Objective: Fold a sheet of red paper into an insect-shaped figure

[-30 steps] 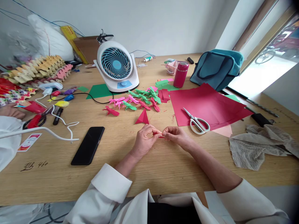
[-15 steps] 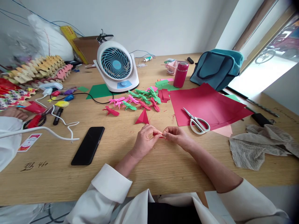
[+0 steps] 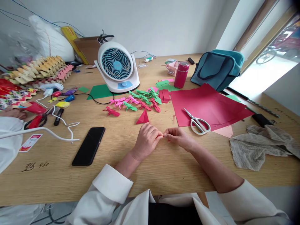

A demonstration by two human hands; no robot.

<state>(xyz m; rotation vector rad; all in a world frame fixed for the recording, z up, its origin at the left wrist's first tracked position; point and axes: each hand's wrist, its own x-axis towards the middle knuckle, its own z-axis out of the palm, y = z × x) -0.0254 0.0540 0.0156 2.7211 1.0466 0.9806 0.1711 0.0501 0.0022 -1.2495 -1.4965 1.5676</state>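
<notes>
My left hand (image 3: 146, 140) is closed in a pinch, its fingertips meeting those of my right hand (image 3: 178, 138) above the table. The right thumb and forefinger are pinched too. Between them is a small piece of red paper, almost wholly hidden by the fingers now. Just beyond my left hand stands a folded red paper triangle (image 3: 143, 117). Farther back lies a pile of folded paper figures (image 3: 145, 97) in green, pink and red. White-handled scissors (image 3: 198, 122) rest to the right, partly on large red paper sheets (image 3: 208, 104).
A phone (image 3: 88, 146) lies left of my hands. Behind the pile stands a white fan (image 3: 117, 67), with a red flask (image 3: 181, 75) and a blue bag (image 3: 217, 68) to its right. A crumpled cloth (image 3: 260, 145) is at right. Another person's sleeve (image 3: 9, 140) shows at far left.
The fingers of my left hand have come over the red paper, covering it more. My right hand stays in nearly the same place, still pinched.
</notes>
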